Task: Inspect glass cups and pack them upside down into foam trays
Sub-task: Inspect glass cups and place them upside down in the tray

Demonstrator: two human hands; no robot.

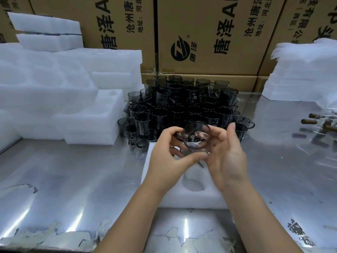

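Steel, shiny and scuffed, forms the table (73, 179) that fills the lower view. Brown cardboard boxes (209, 33) printed with black characters stand along its far edge. White foam trays (54, 92) are stacked high at the left, with another white foam stack (300, 73) at the right. Between them, a crowd of smoky grey glass cups (182, 106) with handles is piled in layers at the back of the table. Just in front of that pile lies one foam tray (191, 199) with a round pocket showing empty. Above it the left hand (164, 157) and right hand (226, 157) are brought together, both closed around a single glass cup (195, 137), tilted so one round end faces the camera; which end is unclear.
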